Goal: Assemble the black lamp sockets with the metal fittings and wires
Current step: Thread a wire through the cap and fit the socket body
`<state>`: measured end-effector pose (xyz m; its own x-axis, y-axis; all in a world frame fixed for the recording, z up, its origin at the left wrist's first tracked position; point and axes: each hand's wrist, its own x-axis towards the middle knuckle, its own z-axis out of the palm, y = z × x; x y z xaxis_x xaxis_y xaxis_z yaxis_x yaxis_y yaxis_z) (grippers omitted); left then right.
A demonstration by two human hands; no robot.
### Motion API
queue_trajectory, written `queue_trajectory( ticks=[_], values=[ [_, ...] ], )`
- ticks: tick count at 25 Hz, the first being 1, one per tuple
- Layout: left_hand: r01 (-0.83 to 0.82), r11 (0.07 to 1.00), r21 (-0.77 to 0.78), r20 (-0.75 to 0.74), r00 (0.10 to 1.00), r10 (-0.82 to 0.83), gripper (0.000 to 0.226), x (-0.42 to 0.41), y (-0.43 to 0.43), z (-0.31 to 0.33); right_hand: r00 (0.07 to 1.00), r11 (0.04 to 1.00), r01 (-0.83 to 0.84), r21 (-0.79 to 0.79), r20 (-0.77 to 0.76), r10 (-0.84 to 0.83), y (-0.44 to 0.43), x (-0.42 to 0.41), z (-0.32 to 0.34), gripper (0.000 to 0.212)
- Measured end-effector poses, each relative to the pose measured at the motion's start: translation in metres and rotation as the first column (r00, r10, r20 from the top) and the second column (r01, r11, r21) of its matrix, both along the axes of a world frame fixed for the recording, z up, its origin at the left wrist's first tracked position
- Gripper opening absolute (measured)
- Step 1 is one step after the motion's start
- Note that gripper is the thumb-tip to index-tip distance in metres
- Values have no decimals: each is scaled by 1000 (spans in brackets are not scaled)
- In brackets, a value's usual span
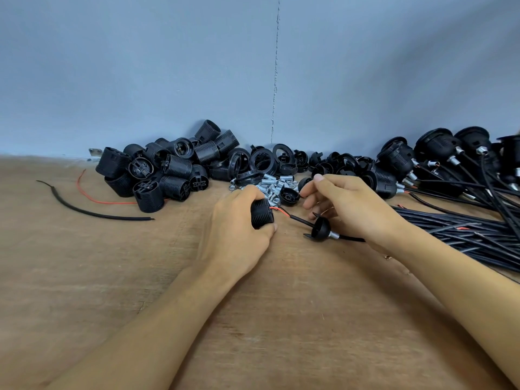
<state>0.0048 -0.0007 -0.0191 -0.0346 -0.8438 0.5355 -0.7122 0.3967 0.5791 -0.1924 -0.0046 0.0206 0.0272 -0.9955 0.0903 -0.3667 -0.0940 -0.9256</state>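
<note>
Head cam: wooden tabletop [84,277], socket pile [168,170] along the far edge. Left hand [239,229] clamped round a black socket [261,213] mid-table; right hand [349,204] loosely curled over its wire [298,219], fingers apart.

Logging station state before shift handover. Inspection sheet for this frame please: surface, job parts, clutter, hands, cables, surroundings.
Surface: bare wooden tabletop, worn, no mat.
Job's things: pile of threaded black socket bodies back left; black rings and caps at centre; loose metal fittings in front of them; finished wired sockets back right.
Clutter: stray black cable offcut and loose red wire at left.
Grippers: left hand closed on a socket body; right hand over the wire carrying a black cap, grip unclear.
Cables: bundle of black wires at right, some running off the frame.
Surroundings: plain blue-grey wall with a vertical seam.
</note>
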Motion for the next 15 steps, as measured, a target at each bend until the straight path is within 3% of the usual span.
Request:
queue_trajectory(
  ticks=[2,4,6,8,10,13,15],
  values=[
    [-5,1000,3,8,1000,5,38,0,0,0,999,1000,-25,-2,-41,25,2,1,1,37],
    [-9,1000,6,5,1000,8,37,0,-1,-1,956,995,-93,-21,-280,84,4,-6,11,28],
    [-8,1000,10,-5,1000,8,35,1,-2,0,801,979,-178,103,-562,205,7,-20,30,34],
    [-7,1000,20,-21,1000,8,33,0,-2,0,658,942,-203,266,-675,333,9,-30,45,41],
    [-2,1000,26,-49,999,3,33,0,-1,1,611,928,-225,298,-699,372,10,-30,46,27],
    [18,1000,21,-64,998,-16,33,0,2,2,677,941,-286,183,-656,334,8,-26,38,13],
    [47,999,14,-65,997,-46,33,1,2,3,713,920,-331,209,-584,388,8,-21,35,12]
  ],
)
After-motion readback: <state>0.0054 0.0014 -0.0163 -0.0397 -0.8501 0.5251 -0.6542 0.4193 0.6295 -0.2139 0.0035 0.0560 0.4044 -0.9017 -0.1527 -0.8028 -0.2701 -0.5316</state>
